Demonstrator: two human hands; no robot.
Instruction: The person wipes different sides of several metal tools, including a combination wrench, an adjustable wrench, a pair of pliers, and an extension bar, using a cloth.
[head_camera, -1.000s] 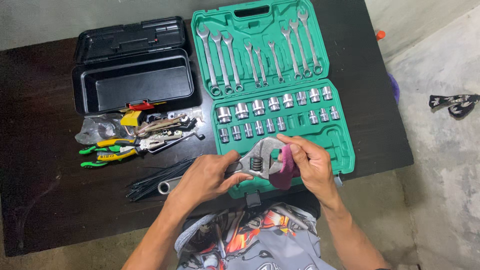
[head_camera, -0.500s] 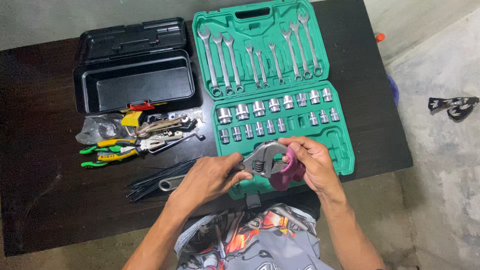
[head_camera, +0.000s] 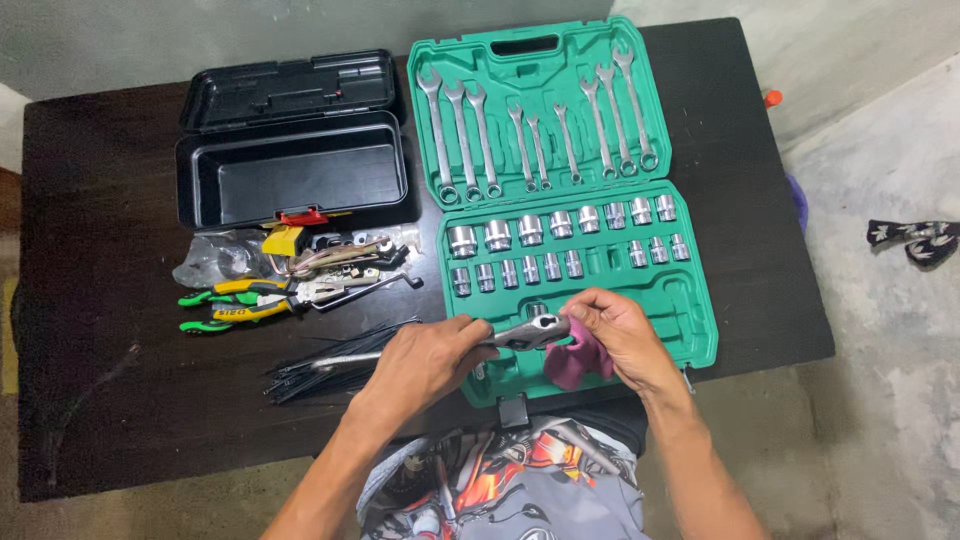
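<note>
My left hand (head_camera: 425, 362) grips the handle of a steel adjustable wrench (head_camera: 528, 331), held edge-on over the near edge of the open green socket case (head_camera: 690, 300). My right hand (head_camera: 620, 335) holds a dark pink cloth (head_camera: 572, 362) against the wrench's jaw end. Rows of sockets (head_camera: 560, 222) fill the case's lower half and several combination wrenches (head_camera: 530, 130) lie in its lid.
An open, empty black toolbox (head_camera: 290, 170) stands at the back left of the dark table (head_camera: 100, 300). In front of it lie green-and-yellow pliers (head_camera: 235, 302), assorted small tools (head_camera: 340, 262), a plastic bag (head_camera: 210, 262) and black cable ties (head_camera: 330, 365). A dark cloth item (head_camera: 915, 238) lies on the concrete floor.
The wrench has turned from flat-face-up to edge-on between my hands. My right hand's cloth has stayed at the jaw end. The camera view has shifted slightly.
</note>
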